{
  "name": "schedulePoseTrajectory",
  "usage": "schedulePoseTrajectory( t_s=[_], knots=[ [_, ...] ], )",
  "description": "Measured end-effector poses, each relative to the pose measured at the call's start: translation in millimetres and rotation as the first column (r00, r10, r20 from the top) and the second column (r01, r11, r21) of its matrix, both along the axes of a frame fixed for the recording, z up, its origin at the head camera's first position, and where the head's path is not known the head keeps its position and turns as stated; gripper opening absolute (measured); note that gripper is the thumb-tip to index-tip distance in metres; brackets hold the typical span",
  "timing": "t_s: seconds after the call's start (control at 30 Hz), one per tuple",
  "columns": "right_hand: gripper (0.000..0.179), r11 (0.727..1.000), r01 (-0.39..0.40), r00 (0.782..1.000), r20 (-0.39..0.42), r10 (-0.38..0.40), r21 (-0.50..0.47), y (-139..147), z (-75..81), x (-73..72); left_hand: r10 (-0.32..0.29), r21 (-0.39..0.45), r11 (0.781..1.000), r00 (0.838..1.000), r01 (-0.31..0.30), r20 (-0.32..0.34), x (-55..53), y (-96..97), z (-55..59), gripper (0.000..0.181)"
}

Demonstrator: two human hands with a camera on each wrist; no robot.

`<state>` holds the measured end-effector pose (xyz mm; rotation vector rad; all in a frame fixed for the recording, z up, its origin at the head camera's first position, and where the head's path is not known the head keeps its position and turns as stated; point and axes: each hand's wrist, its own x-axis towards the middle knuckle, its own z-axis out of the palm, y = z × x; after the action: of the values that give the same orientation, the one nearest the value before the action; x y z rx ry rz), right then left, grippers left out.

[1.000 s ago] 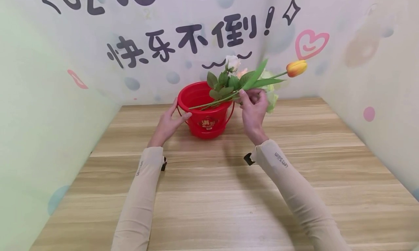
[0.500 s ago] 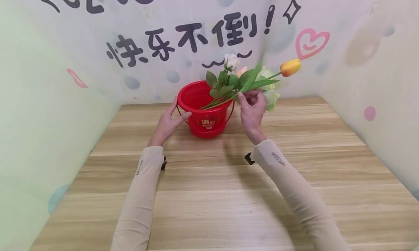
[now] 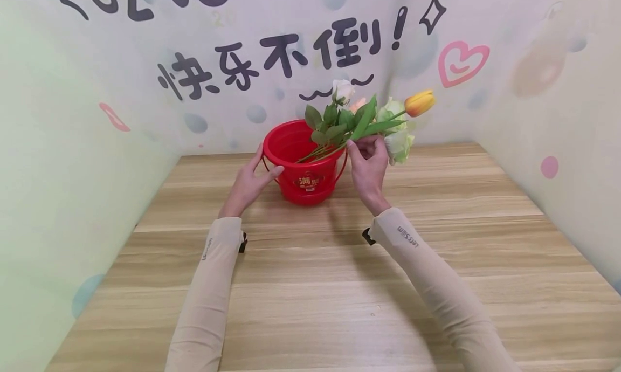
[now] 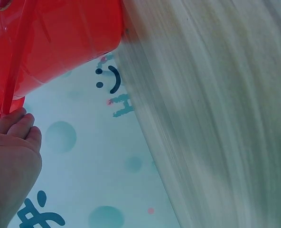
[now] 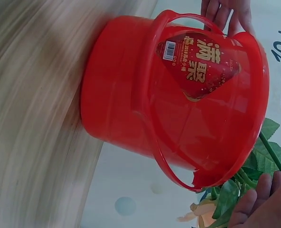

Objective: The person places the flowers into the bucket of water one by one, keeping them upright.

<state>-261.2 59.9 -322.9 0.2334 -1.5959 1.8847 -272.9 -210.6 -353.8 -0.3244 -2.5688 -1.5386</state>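
A red bucket [image 3: 310,183] stands at the back of the table. My left hand [image 3: 248,186] rests against its left side just below the rim, fingers fairly straight and thumb on the front. My right hand [image 3: 368,164] pinches the stem of a yellow-orange tulip [image 3: 420,103], which lies slanted over the bucket's right rim, its lower stem inside the mouth. Leaning out of the bucket beside it are a white rose [image 3: 343,91], a peach flower [image 5: 204,212] and pale green roses [image 3: 399,146]. The right fingertips are partly hidden behind leaves in the head view.
The wooden table [image 3: 310,291] runs up to a printed wall [image 3: 233,118] behind the bucket, with side walls at left and right. The bucket's red handle [image 5: 155,137] hangs down its outside.
My right hand has moved slightly left with the tulip, whose head shifts left and whose stem end now dips into the bucket. The left hand and bucket stay put.
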Motion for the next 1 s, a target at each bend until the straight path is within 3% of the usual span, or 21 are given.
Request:
schedulePoseTrajectory(
  t_s=[0.37, 1.0],
  knots=[
    [0.015, 0.999, 0.015, 0.999, 0.034, -0.016, 0.029, -5, -2.8, -2.9, -0.005, 0.011, 1.0, 1.0, 0.005, -0.01, 1.0, 0.8, 1.1, 0.095],
    [0.012, 0.998, -0.059, 0.989, 0.139, 0.056, 0.013, -12, -8.6, -10.3, 0.006, 0.021, 1.0, 1.0, -0.006, 0.01, 3.1, 0.2, 1.1, 0.093]
  ],
)
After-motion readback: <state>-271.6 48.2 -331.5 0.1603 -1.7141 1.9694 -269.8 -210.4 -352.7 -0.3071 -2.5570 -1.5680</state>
